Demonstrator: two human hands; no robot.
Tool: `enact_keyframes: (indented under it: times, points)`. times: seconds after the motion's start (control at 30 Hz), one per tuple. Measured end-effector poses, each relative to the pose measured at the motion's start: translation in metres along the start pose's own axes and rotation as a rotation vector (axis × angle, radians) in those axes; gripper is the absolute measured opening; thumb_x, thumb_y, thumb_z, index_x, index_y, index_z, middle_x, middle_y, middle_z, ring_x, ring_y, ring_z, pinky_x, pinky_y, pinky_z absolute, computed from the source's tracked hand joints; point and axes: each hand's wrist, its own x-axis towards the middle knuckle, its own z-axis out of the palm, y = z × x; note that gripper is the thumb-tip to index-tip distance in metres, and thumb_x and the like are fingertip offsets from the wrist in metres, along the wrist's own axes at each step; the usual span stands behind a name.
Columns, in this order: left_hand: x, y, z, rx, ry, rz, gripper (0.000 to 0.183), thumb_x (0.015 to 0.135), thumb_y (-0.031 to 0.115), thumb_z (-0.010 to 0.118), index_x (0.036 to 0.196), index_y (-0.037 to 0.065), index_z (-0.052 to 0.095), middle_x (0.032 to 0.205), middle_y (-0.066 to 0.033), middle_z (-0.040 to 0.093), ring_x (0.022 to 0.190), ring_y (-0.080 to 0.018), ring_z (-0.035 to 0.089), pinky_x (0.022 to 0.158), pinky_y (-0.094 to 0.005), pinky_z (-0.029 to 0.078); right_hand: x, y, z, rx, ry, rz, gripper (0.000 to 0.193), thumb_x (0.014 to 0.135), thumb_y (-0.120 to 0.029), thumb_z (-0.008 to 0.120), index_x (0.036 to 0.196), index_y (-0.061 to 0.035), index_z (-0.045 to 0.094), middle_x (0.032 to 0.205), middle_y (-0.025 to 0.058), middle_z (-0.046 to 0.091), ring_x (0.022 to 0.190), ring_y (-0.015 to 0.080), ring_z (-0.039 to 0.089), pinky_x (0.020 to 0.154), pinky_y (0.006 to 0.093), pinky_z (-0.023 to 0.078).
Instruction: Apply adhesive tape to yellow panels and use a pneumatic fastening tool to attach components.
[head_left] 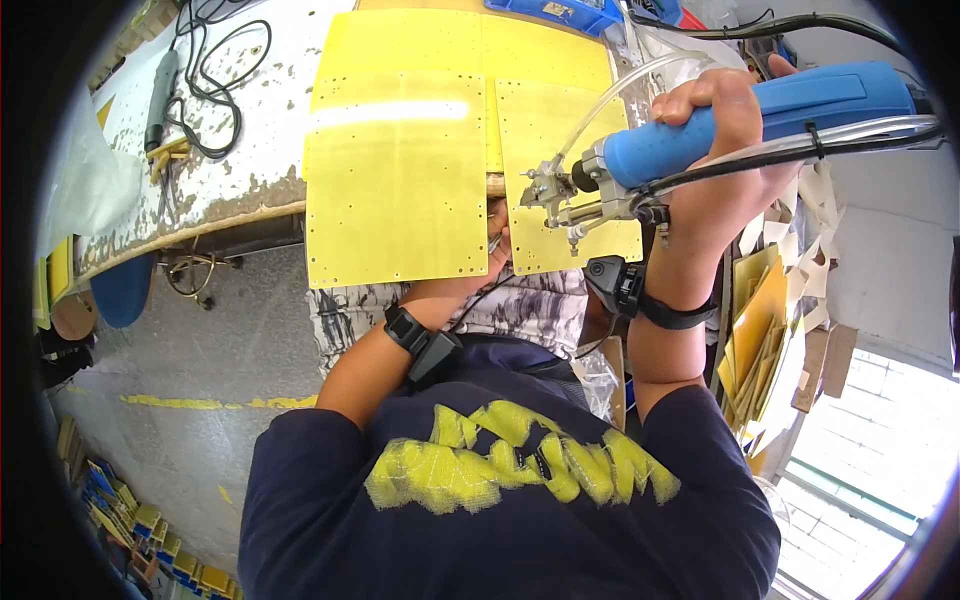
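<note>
My right hand [735,130] is closed round a blue cylindrical power tool [660,150]. Its metal front end, with small fittings and a nozzle-like tip, hangs over a yellow drilled panel [565,180] on the right. Beside that lies another yellow panel [395,180] with small holes along its edges, overhanging the table toward me. My left hand [497,250] is in the gap between these two panels, partly hidden by the left one. Its fingers look curled, with a small shiny bit by them that I cannot make out.
More yellow sheet [410,40] lies beneath the panels on the worn white table [275,120]. A grey pen-shaped corded tool [160,95] rests at the left. A blue bin [570,14] stands at the back. Hoses [800,145] trail rightward; yellow offcuts [755,320] lean at the right.
</note>
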Motion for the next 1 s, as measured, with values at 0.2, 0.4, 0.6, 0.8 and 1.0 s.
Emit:
enact_keyframes:
  times: [0.2,0.4,0.6,0.8,1.0]
  points:
    - [-0.003,0.001,-0.002,-0.057,-0.074,0.014,0.018,0.092,0.017,0.045,0.107,0.007,0.05,0.099,-0.0062,0.059,0.094,-0.0128,0.056,0.076,-0.0271,0.047,-0.002,0.005,0.002,-0.041,-0.042,-0.036,0.046,0.078,-0.005,0.056,0.114,0.0046,0.031,0.067,0.0109,0.051,0.051,0.0182,0.051,0.055,0.0339,0.047]
    - [0.001,-0.001,-0.011,-0.142,-0.061,-0.027,0.021,0.093,0.022,0.043,0.106,0.008,0.05,0.099,-0.0063,0.059,0.095,-0.0133,0.057,0.077,-0.028,0.047,-0.009,0.006,0.006,0.024,-0.033,-0.003,0.044,0.078,-0.004,0.055,0.113,0.0052,0.031,0.067,0.0111,0.052,0.051,0.0178,0.052,0.055,0.0332,0.047]
    - [-0.005,0.0,-0.001,-0.036,-0.021,-0.013,0.01,0.086,0.01,0.056,0.095,0.009,0.054,0.097,-0.0068,0.059,0.088,-0.0143,0.057,0.071,-0.026,0.048,-0.011,0.006,0.008,0.0,-0.078,0.012,0.044,0.078,-0.004,0.054,0.113,0.0052,0.029,0.064,0.0108,0.052,0.052,0.0172,0.052,0.056,0.0306,0.047]
    - [-0.005,0.008,0.003,-0.086,-0.09,-0.046,0.012,0.088,0.011,0.053,0.099,0.008,0.052,0.098,-0.0086,0.058,0.091,-0.0159,0.056,0.073,-0.0263,0.049,-0.01,0.017,0.0,-0.079,-0.134,-0.081,0.045,0.078,-0.004,0.054,0.113,0.0054,0.028,0.065,0.0114,0.053,0.052,0.0171,0.053,0.058,0.0308,0.047]
    - [-0.008,0.011,0.01,-0.013,-0.061,0.045,0.03,0.09,0.03,0.046,0.111,0.008,0.05,0.095,-0.0093,0.058,0.092,-0.018,0.058,0.074,-0.0262,0.05,-0.002,0.008,0.0,0.057,-0.076,0.048,0.045,0.079,-0.005,0.054,0.115,0.0025,0.028,0.067,0.0108,0.052,0.053,0.0172,0.052,0.057,0.0319,0.047]
